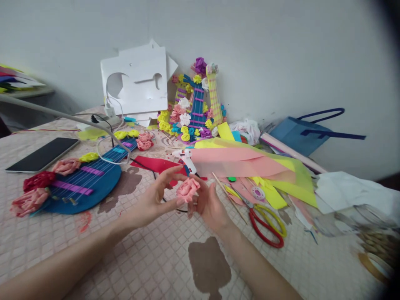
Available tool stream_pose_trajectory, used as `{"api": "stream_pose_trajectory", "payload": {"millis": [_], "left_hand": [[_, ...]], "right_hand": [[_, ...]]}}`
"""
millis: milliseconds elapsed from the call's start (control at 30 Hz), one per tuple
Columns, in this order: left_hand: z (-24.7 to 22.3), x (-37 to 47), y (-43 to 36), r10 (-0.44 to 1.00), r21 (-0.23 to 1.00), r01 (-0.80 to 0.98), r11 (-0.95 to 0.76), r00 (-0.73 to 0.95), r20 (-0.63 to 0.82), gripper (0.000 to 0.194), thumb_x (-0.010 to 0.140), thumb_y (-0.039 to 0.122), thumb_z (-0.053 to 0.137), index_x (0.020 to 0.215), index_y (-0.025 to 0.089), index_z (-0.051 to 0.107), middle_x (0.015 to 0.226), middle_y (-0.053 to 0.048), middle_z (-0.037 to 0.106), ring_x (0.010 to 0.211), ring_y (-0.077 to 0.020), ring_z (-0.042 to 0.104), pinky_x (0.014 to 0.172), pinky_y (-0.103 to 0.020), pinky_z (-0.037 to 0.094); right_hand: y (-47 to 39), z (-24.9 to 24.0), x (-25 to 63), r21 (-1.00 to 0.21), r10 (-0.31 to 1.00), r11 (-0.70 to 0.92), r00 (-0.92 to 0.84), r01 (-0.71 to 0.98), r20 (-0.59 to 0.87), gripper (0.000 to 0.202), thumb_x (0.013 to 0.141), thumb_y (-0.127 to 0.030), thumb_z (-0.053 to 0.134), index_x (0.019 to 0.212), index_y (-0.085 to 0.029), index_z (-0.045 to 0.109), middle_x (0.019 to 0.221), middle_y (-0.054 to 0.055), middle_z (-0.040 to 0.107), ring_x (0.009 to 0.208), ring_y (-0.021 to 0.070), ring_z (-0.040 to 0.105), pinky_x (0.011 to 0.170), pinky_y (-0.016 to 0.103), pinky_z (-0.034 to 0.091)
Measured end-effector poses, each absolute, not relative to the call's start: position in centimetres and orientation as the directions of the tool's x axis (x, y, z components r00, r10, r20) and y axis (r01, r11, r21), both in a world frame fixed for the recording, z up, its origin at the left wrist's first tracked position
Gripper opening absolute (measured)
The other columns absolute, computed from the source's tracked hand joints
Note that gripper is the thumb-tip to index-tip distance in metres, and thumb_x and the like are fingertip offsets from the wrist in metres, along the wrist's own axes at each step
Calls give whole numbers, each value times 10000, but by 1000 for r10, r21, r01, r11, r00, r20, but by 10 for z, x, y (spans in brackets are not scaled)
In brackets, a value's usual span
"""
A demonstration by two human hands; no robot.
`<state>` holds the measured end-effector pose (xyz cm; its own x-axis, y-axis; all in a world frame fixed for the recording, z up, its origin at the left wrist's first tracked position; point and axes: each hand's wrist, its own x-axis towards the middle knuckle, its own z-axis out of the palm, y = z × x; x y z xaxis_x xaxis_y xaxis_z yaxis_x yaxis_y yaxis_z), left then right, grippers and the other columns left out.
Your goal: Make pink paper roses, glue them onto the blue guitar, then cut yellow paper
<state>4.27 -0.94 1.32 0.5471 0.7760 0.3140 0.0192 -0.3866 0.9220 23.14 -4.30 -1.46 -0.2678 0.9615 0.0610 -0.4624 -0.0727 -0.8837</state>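
Observation:
A pink crepe-paper rose [187, 190] is held up over the middle of the table between my hands. My left hand [161, 191] pinches its left side between thumb and fingers. Curled around the lower right of the rose is my right hand [214, 206], its fingers partly hidden behind the bloom. Just beyond, a white glue gun [186, 158] stands near a red paper piece [156, 164]. To the left lies a blue guitar-shaped craft [103, 183] with purple strips, strings and paper roses along its edge.
Red-and-yellow scissors [265, 227], a wooden stick [229, 198] and pink paper sheets [240, 161] lie to the right. A tablet [43, 154] rests at left. Decorated guitars [197, 106] and white cut-out boards [143, 62] lean at the wall, near a blue bag [300, 135].

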Motion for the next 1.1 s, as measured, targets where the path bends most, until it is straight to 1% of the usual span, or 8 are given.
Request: {"api": "stream_pose_trajectory", "payload": {"millis": [167, 300, 600, 700, 800, 867, 1000, 1100], "left_hand": [[4, 40, 4, 852, 964, -263, 30, 512, 113, 548, 804, 347, 670, 1298, 277, 445, 1226, -72, 593, 1158, -237, 524, 898, -339, 409], [5, 38, 11, 872, 918, -299, 261, 481, -91, 497, 760, 384, 695, 1217, 245, 556, 1282, -71, 563, 1107, -219, 529, 728, -255, 412], [4, 29, 20, 735, 761, -363, 537, 644, -212, 312, 827, 412, 588, 1071, 224, 637, 1214, -64, 612, 1147, -215, 527, 730, -254, 423], [2, 32, 16, 691, 757, -330, 564, 690, -215, 320, 838, 416, 571, 1090, 227, 628, 1255, -63, 589, 1177, -220, 510, 723, -251, 418], [3, 35, 10, 651, 776, -278, 566, 728, -214, 350, 843, 426, 565, 1128, 229, 615, 1257, -57, 588, 1192, -222, 496, 748, -256, 420], [5, 36, 7, 640, 790, -255, 557, 739, -212, 365, 846, 431, 565, 1147, 231, 608, 1240, -51, 599, 1190, -225, 494, 752, -260, 423], [7, 36, 6, 644, 790, -259, 556, 735, -212, 355, 854, 418, 565, 1146, 221, 609, 1195, -52, 624, 1151, -219, 517, 740, -258, 423], [7, 34, 9, 643, 761, -289, 580, 737, -210, 338, 847, 401, 587, 1127, 214, 615, 1171, -51, 635, 1112, -199, 538, 732, -240, 420]], "right_hand": [[-52, -16, 227, -887, 900, -186, -435, -423, 19, 388, 817, -553, 598, 948, -193, 652, 594, -44, 495, 455, 73, 396, 433, 204, 389], [-52, -9, 238, -907, 976, -58, -213, -418, 36, 251, 853, -404, 625, 738, -184, 588, 476, -103, 281, 403, 40, 214, 387, 158, 211], [-35, 5, 275, -886, 936, 253, 330, -390, 122, 304, 835, -451, 619, 692, -197, 534, 479, -94, 334, 391, 48, 247, 371, 168, 226], [-38, 1, 260, -938, 956, 237, 230, -253, 179, 253, 852, -463, 583, 897, -216, 614, 814, -10, 617, 432, 42, 383, 390, 192, 331], [-40, -8, 242, -968, 984, 164, -36, -189, 173, 426, 807, -398, 655, 1207, -319, 532, 1304, 34, 510, 532, 50, 504, 492, 236, 472], [-39, -15, 235, -975, 975, 111, -167, -190, 144, 563, 776, -358, 693, 1288, -377, 458, 1389, 26, 428, 569, 54, 536, 526, 251, 506], [-36, -25, 234, -986, 975, 59, -201, -159, 91, 351, 763, -350, 703, 1092, -263, 618, 890, 1, 631, 528, 77, 502, 446, 208, 456], [-36, -23, 240, -987, 992, 67, -96, -149, 82, 160, 788, -354, 683, 768, -199, 651, 576, -50, 505, 476, 74, 443, 418, 183, 391]]}}
